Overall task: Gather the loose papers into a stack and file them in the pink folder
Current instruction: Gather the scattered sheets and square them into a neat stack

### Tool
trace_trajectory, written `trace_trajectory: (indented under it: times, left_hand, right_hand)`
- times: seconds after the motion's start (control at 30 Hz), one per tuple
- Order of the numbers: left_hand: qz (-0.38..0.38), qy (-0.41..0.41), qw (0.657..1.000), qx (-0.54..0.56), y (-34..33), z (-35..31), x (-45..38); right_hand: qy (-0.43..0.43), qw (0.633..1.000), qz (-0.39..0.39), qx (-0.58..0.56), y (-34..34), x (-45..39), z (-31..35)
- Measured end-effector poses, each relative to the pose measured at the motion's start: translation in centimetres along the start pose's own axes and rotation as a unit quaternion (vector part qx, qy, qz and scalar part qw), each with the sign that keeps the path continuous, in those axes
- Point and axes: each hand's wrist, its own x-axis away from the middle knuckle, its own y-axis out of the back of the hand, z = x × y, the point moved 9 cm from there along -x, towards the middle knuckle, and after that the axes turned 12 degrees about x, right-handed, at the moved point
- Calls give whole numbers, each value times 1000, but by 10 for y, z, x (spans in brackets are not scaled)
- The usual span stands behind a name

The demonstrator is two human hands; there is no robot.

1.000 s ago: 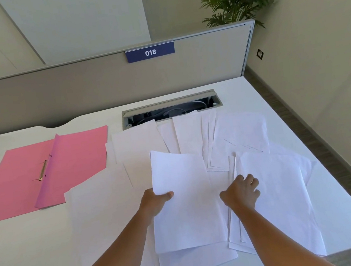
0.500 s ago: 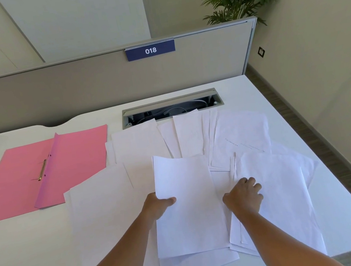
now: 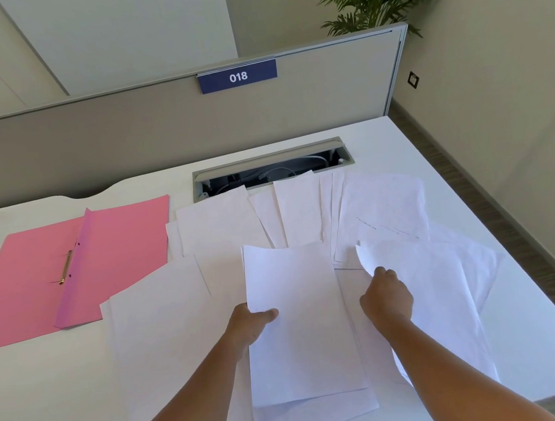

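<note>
Papers [image 3: 304, 213] lie scattered mid-tabletop; the left hand [image 3: 249, 325] pinches one sheet [image 3: 297, 320], the right hand [image 3: 386, 296] lifts another's [image 3: 432, 296] corner for stacking. The pink folder [image 3: 65, 270] waits open near the left edge.

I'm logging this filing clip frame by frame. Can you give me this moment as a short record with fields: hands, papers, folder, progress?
left hand: pinches the left edge of a small stack of sheets, thumb on top
right hand: lifts the curled corner of a sheet on the right
loose papers: spread overlapping across the white desk
pink folder: open flat at left, metal fastener showing, no paper in it
progress: gathering begun, nothing filed
</note>
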Motion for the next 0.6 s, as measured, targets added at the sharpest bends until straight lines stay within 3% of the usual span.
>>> trace_trajectory:
  times: [0.17, 0.3, 0.6]
  left_hand:
    - [21, -6, 999, 26, -5, -5, 2]
    - [31, -6, 998, 59, -8, -9, 6]
    - [15, 22, 997, 68, -7, -13, 11]
  right_hand:
    - [39, 996, -28, -72, 23, 5, 37]
    - [67, 985, 8, -161, 23, 14, 73]
    - [86, 890, 158, -418, -7, 47, 136]
